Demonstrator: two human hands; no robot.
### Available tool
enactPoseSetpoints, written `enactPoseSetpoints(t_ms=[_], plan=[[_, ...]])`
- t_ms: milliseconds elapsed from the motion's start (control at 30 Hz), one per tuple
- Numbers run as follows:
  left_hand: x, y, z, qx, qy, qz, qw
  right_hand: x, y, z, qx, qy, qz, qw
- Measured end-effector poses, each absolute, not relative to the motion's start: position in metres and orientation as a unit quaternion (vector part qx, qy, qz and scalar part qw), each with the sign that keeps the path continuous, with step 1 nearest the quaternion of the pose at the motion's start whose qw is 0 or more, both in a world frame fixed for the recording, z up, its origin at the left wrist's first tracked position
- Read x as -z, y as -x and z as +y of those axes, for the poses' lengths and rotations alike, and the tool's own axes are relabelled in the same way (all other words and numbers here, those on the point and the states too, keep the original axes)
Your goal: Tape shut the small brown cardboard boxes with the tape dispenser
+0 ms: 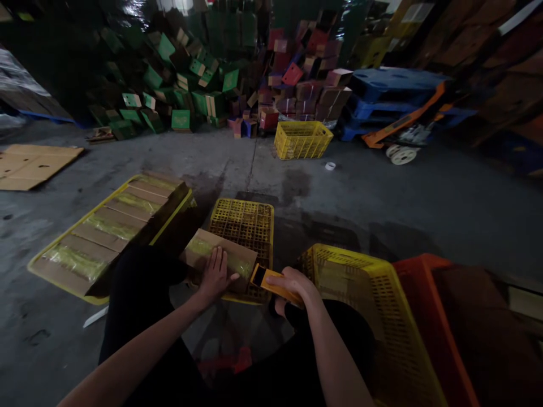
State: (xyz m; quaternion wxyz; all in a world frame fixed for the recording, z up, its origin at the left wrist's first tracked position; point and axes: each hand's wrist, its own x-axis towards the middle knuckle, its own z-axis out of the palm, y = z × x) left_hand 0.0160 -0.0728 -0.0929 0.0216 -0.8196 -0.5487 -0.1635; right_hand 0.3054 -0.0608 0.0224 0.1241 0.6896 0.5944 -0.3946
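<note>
Two bare hands were at work: the left hand (216, 274) lay flat on one cardboard carton (199, 249), and the right hand (294, 288) was wrapped round one orange hand tool (271, 285). Three yellow crates stood about: one upturned crate (244, 223) just beyond the hands, one near crate (373, 305) just right of the right hand, and one far crate (302, 139) well beyond both. One shallow yellow tray (51, 274), left of the left hand, carried a row of taped cartons (110, 226) too overlapped to count. One orange crate (424, 294) sat further right. One white tape roll (330, 165), one pallet truck (403, 127) and one stack of blue pallets (390, 90) lay well beyond the right hand. One flattened cardboard sheet (29, 164) lay far left. Two box heaps, one green heap (169, 85) and one red-brown heap (301, 73), rose farthest off, beyond counting.
</note>
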Motion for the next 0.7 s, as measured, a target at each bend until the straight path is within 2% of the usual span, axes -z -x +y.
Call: enactPoseSetpoints(t_ms=[200, 367, 433, 533, 600, 633, 700], plan=[[0.077, -0.052, -0.1, 0.17, 0.855, -0.49, -0.018, -0.017, -0.306, -0.062, 0.389, -0.693, 0.598, 0.106], [0.065, -0.05, -0.101, 0.201, 0.899, -0.364, -0.14, -0.013, -0.307, -0.067, 0.394, -0.699, 0.59, 0.094], [0.059, -0.028, -0.084, 0.227, 0.866, -0.417, -0.157, -0.011, -0.307, -0.069, 0.401, -0.7, 0.584, 0.09], [0.052, 0.022, -0.047, 0.239, 0.759, -0.597, -0.105, -0.006, -0.305, -0.071, 0.411, -0.698, 0.581, 0.083], [0.049, 0.053, -0.025, 0.184, 0.671, -0.714, -0.085, -0.003, -0.303, -0.071, 0.416, -0.692, 0.585, 0.075], [0.048, 0.065, -0.017, 0.144, 0.635, -0.752, -0.108, -0.002, -0.302, -0.07, 0.419, -0.689, 0.588, 0.071], [0.048, 0.079, -0.008, 0.121, 0.605, -0.776, -0.133, 0.002, -0.301, -0.07, 0.423, -0.681, 0.594, 0.065]])
